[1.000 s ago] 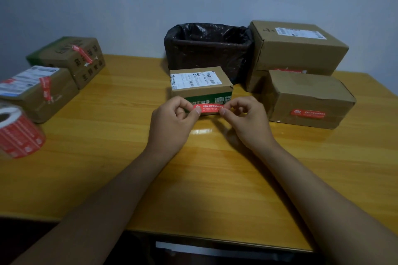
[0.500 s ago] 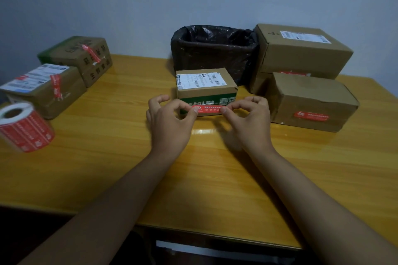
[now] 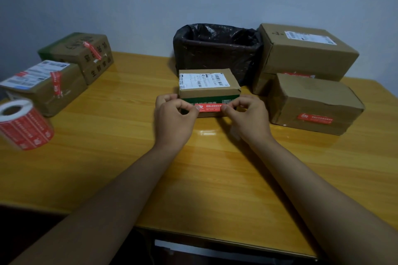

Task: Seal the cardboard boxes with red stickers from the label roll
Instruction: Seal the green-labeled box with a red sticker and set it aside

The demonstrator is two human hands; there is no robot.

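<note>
the wooden worktop [image 3: 107, 157] carries everything. at the back right two big cardboard boxes are stacked, the top box [image 3: 305, 54] with a white label on its lid, and the lower box [image 3: 316, 103] in front of it with a red sticker on its near face. beside them at the back stands a bin [image 3: 215, 49] lined with a black bag. at the far left two more boxes sit touching, the rear box [image 3: 81, 54] and the nearer box [image 3: 45, 86], each with a red sticker over an edge. in the middle, just in front of the bin, is the small box [image 3: 206, 84] with a shipping label on top and a green band on its near face. the label roll [image 3: 23, 125] lies at the left edge, red stickers wound on a white core. the left hand [image 3: 174, 122] and right hand [image 3: 247, 118] are at the small box's near face, each with a narrow pinching grip, thumb and forefinger on one end of a red sticker [image 3: 212, 107] stretched flat across that face.
</note>
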